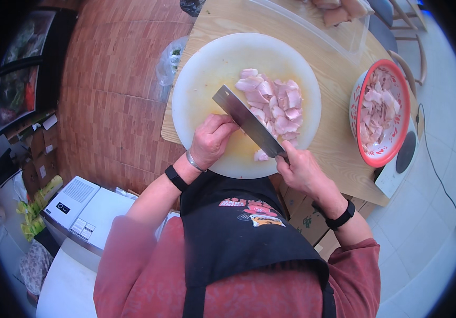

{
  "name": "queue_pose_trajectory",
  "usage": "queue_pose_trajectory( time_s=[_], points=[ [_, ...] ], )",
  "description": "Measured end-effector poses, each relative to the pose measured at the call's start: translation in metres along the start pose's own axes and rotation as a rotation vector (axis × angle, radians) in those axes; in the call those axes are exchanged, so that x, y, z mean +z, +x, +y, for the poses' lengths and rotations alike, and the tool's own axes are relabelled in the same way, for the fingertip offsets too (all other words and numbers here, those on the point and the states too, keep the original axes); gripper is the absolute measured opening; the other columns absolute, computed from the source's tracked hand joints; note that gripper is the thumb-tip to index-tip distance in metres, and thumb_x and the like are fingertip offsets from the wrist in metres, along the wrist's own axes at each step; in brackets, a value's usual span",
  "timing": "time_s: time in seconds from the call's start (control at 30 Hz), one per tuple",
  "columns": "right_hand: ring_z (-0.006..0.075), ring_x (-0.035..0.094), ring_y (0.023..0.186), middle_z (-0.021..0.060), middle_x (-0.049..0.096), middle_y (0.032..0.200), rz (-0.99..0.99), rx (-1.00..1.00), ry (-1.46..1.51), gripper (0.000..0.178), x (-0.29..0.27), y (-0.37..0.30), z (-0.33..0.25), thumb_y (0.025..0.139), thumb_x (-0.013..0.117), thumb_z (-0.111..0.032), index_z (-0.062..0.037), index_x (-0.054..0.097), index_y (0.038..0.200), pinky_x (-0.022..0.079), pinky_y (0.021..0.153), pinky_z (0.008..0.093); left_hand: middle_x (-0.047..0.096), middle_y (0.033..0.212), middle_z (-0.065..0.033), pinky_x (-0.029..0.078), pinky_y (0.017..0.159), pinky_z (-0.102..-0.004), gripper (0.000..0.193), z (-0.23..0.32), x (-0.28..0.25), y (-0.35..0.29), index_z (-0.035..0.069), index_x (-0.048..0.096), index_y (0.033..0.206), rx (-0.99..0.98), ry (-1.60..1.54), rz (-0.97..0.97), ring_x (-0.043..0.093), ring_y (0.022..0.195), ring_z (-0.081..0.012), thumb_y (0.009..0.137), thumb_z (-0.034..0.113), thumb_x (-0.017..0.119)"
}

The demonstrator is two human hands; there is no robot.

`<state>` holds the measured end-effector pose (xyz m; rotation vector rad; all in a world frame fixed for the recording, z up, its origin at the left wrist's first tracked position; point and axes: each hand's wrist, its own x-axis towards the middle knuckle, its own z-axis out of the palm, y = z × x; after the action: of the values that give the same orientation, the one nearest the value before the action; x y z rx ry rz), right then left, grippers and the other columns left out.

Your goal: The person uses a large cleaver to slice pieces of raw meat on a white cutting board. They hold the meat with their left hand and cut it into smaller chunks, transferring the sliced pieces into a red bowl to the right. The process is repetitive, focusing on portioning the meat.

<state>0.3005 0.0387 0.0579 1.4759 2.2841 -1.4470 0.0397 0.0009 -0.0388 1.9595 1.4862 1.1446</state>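
My right hand (303,168) grips the handle of a kitchen cleaver (250,123), whose broad blade slants up and left over a round white cutting board (199,69). Beside the blade's left side, my left hand (212,140) is closed, fingertips pinched together against or very near the metal. Whatever they hold, if anything, is hidden. Slices of pale pink raw meat (275,100) are heaped on the board to the right of the blade. One small meat piece (261,155) lies apart, near the board's front edge and below the blade.
An enamel basin (364,143) with a red rim, holding more sliced meat, stands right of the board on a kitchen scale (397,168). Behind is a clear plastic tray (313,29) with pinkish pieces (339,13). The wooden table (339,114) ends left of the board.
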Motion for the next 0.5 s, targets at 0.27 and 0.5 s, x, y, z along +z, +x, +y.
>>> queue_pose_trajectory(
  time_s=[0.27,0.5],
  points=[
    [0.0483,0.067,0.076,0.0265,0.068,0.079,0.059,-0.041,0.008,0.022,0.020,0.023,-0.005,0.094,0.059,-0.012,0.0000,0.054,0.111,0.052,0.070,0.0573,0.068,0.096,-0.0105,0.056,0.072,-0.0388,0.016,0.002,0.000,0.002,0.003,0.073,0.092,-0.007,0.006,0.015,0.067,0.085,-0.0296,0.078,-0.004,0.074],
    [0.0491,0.068,0.078,0.0277,0.069,0.083,0.247,-0.119,-0.031,0.028,0.029,0.068,-0.013,0.093,0.060,-0.010,-0.0007,0.059,0.119,0.053,0.071,0.0571,0.068,0.097,-0.0122,0.056,0.074,-0.0390,0.019,0.009,-0.001,0.007,0.003,0.073,0.095,-0.020,0.014,-0.053,0.067,0.087,-0.0309,0.078,-0.006,0.073]
  ],
)
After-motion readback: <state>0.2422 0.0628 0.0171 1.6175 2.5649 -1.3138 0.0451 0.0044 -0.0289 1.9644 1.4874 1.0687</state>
